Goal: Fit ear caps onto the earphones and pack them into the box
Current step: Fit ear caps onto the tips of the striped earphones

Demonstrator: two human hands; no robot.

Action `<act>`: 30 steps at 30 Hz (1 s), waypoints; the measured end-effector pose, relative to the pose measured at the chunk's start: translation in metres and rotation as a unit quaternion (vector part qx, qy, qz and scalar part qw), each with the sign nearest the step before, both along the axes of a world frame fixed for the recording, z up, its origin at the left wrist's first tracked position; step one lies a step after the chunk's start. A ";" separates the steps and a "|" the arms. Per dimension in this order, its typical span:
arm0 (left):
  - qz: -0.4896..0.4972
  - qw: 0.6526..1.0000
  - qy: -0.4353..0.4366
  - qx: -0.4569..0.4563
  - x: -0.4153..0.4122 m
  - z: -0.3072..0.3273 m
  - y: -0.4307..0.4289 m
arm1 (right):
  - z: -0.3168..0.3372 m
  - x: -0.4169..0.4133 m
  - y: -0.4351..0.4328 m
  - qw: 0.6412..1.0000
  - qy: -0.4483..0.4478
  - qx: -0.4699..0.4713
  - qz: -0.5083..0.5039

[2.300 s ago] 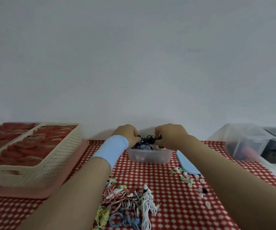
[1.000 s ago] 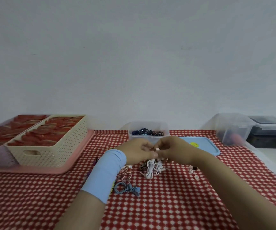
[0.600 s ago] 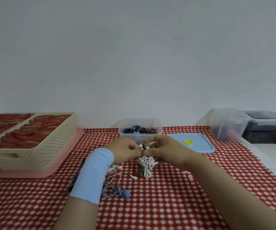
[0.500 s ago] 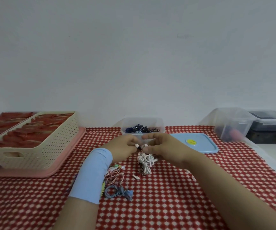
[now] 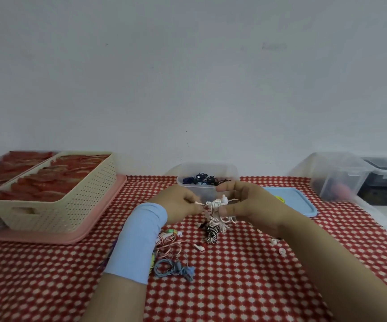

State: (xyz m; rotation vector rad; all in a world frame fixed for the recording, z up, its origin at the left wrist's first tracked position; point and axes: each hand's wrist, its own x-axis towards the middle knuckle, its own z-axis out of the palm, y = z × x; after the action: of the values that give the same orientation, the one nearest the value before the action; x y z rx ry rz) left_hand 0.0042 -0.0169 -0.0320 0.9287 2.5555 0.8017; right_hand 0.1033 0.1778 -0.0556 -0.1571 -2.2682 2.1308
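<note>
My left hand [image 5: 179, 205] and my right hand [image 5: 248, 204] hold a coiled white earphone [image 5: 219, 213] between them above the checked cloth. The left fingers pinch its thin wire; the right thumb and fingers pinch the bundle near its bud. A black-and-white earphone coil [image 5: 211, 232] hangs just below. A red-white earphone [image 5: 166, 242] and a blue one [image 5: 176, 269] lie on the cloth by my left wrist. Small white ear caps [image 5: 278, 247] lie to the right. The clear box [image 5: 207, 182] behind my hands holds dark earphones.
The box's blue lid [image 5: 292, 203] lies to the right of it. A cream perforated basket [image 5: 55, 194] of red items stands on a pink tray [image 5: 90, 233] at the left. Clear storage bins [image 5: 339, 177] stand at the back right by the table's edge.
My hands came back from the clear box to the cloth, picked the white earphone coil out of the pile and lifted it. The right fingers have spread apart around it.
</note>
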 end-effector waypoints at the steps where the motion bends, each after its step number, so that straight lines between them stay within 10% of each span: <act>1: 0.004 1.000 0.011 0.006 0.000 0.001 0.001 | 0.000 0.001 0.000 1.000 0.003 0.020 0.004; 12: -0.029 0.982 -0.126 0.137 0.019 -0.009 0.026 | 0.009 0.006 0.012 0.997 0.065 -0.010 -0.039; 24: -0.014 0.999 -0.024 -0.038 0.024 0.011 0.019 | 0.024 0.013 0.003 0.953 0.156 0.256 -0.048; 30: 0.006 0.975 -0.185 0.124 0.023 0.002 0.017 | 0.025 0.013 -0.005 0.961 0.205 0.168 -0.080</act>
State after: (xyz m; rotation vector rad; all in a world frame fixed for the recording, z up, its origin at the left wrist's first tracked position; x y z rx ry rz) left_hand 0.0268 -0.0003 -0.0297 0.7468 2.1738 1.1945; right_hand 0.1158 0.1727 -0.0303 0.0991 -2.2284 1.5021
